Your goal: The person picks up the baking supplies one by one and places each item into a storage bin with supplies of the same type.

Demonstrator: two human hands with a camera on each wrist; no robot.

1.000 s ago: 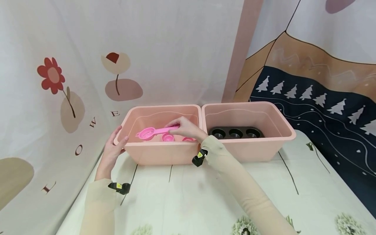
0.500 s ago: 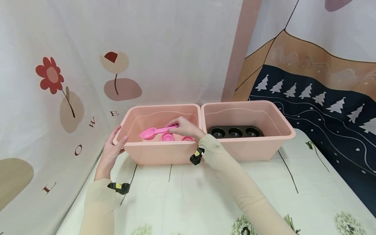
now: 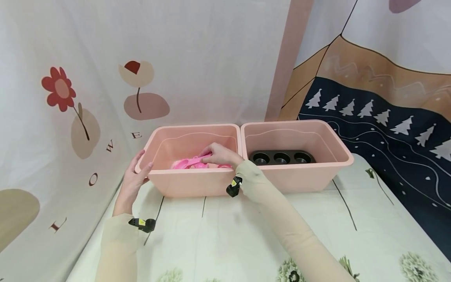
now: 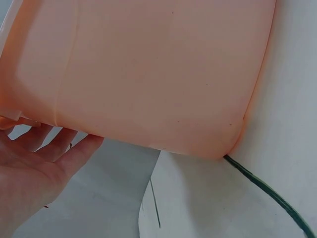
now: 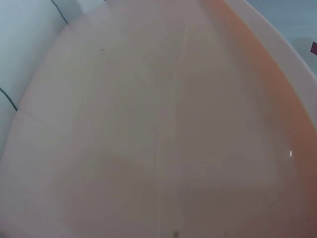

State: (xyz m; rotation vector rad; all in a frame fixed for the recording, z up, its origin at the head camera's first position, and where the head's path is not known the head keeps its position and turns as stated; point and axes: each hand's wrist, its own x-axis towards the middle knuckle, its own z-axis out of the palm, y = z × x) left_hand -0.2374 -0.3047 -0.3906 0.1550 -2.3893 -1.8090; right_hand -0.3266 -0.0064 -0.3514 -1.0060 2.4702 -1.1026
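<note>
My right hand (image 3: 222, 154) reaches into the left pink bin (image 3: 197, 183), pinching the handle of a pink measuring spoon (image 3: 184, 163). The spoon's bowl points left and lies low behind the front wall, partly hidden. Other round pink pieces (image 3: 201, 165) sit beneath and beside it, mostly covered by the wall. At the bin's front left corner, my left hand (image 3: 133, 179) holds the rim. In the left wrist view the left hand's fingers (image 4: 74, 157) lie along the bin's outer side. Only the bin's wall fills the right wrist view, with the right hand out of sight.
A second pink bin (image 3: 296, 176) stands close against the first on the right. Inside it lies a dark muffin pan (image 3: 282, 158) with round cups. A printed cloth (image 3: 211, 243) covers the table, and a patterned curtain (image 3: 211, 58) hangs right behind the bins.
My right hand has sunk slightly deeper into the left bin, and the spoon's bowl has lowered and tilted. The left hand stays on the rim.
</note>
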